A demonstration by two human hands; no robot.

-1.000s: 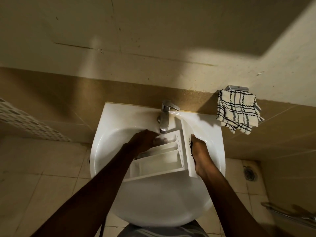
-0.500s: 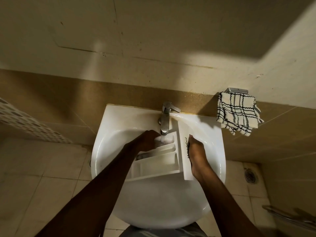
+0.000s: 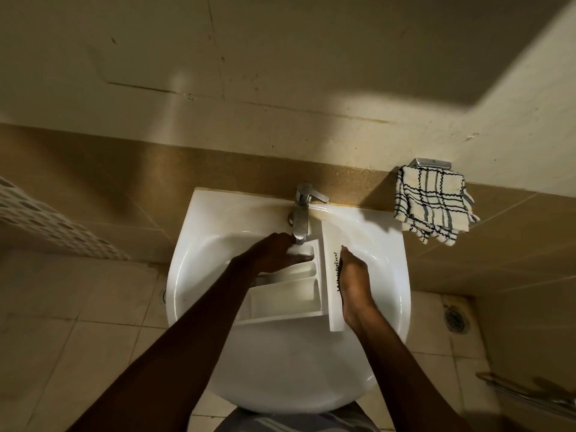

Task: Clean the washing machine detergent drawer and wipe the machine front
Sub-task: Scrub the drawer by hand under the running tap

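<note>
The white detergent drawer (image 3: 290, 296) lies across the white sink basin (image 3: 199, 275), its compartments facing up and its front panel to the right. My right hand (image 3: 353, 291) grips that front panel from the right side. My left hand (image 3: 274, 254) rests inside the drawer's far compartment, right under the chrome tap (image 3: 300, 219), fingers spread flat against the plastic. I cannot tell whether water is running. No washing machine is in view.
A checked cloth (image 3: 431, 207) hangs from a metal holder on the wall right of the sink. The floor is tiled, with a drain (image 3: 455, 319) at right and a metal bar (image 3: 530, 397) at lower right. A patterned white surface (image 3: 46, 222) sits at far left.
The drawer has shifted slightly away from me under the tap, and my left hand has slid further into its far compartment. My right hand keeps its hold on the panel.
</note>
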